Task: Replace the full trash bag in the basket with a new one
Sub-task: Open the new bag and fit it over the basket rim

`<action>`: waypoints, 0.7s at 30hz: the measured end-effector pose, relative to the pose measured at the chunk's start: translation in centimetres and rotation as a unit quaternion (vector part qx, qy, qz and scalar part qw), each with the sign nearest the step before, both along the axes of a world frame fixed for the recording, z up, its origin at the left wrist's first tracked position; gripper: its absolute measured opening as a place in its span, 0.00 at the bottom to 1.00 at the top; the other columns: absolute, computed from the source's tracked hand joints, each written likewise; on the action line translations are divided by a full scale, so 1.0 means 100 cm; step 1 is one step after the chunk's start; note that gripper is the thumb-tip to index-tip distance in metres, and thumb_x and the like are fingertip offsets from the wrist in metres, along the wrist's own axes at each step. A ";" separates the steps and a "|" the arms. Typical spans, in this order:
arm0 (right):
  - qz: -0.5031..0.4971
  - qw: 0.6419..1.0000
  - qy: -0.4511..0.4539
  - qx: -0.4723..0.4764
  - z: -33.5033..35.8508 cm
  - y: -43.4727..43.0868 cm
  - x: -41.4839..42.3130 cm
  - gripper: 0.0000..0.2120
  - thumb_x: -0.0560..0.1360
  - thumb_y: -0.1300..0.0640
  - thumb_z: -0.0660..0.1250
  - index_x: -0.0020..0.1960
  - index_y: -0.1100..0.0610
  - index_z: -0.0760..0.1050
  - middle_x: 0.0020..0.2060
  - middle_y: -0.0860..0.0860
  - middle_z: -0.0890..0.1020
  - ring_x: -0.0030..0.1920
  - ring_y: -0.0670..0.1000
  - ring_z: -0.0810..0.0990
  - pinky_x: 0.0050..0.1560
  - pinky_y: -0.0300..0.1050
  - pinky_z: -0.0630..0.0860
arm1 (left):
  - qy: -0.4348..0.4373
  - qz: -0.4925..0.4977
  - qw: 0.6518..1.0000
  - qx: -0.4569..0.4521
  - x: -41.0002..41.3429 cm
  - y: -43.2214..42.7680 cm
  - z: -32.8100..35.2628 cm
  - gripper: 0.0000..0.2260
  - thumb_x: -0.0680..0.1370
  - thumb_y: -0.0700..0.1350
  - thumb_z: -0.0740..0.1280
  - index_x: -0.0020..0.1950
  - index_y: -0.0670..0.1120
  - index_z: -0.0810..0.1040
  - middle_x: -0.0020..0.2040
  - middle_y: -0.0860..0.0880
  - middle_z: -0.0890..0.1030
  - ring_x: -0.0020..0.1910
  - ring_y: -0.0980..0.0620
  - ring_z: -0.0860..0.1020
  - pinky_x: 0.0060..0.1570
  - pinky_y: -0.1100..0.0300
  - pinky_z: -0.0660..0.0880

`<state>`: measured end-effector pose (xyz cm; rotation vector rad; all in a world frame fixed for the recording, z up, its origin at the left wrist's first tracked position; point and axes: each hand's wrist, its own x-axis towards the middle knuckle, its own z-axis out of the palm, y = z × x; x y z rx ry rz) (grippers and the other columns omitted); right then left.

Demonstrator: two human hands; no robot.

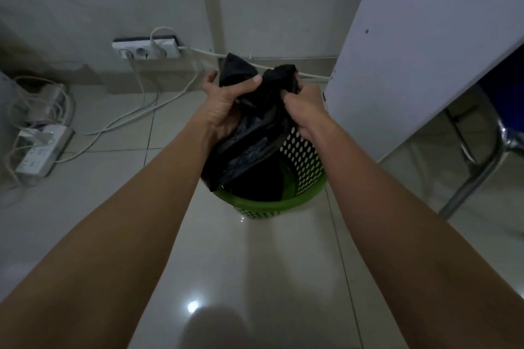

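A green perforated basket (269, 207) stands on the tiled floor, lined with a black trash bag (249, 150). Both of my hands are above it, holding the gathered top of the bag. My left hand (224, 102) grips one bunched flap, thumb on top. My right hand (303, 110) is closed on the other bunched flap. The two flaps stick up between the hands, close together. The bag's contents are hidden.
A white panel (411, 51) leans or stands just right of the basket, with a chrome chair leg (476, 176) behind it. A wall socket strip (146, 49), power strips (42, 153) and white cables lie at the left along the wall.
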<state>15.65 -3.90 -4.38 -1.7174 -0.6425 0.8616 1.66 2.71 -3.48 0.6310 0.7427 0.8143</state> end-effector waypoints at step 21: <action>-0.017 0.992 0.074 0.101 0.010 -0.018 -0.006 0.07 0.82 0.58 0.65 0.51 0.59 0.80 0.54 0.61 0.85 0.54 0.61 0.84 0.59 0.60 0.80 | 0.306 -0.107 0.908 0.265 -0.004 0.000 0.011 0.05 0.80 0.40 0.68 0.46 0.44 0.83 0.43 0.42 0.84 0.39 0.45 0.81 0.50 0.52 0.81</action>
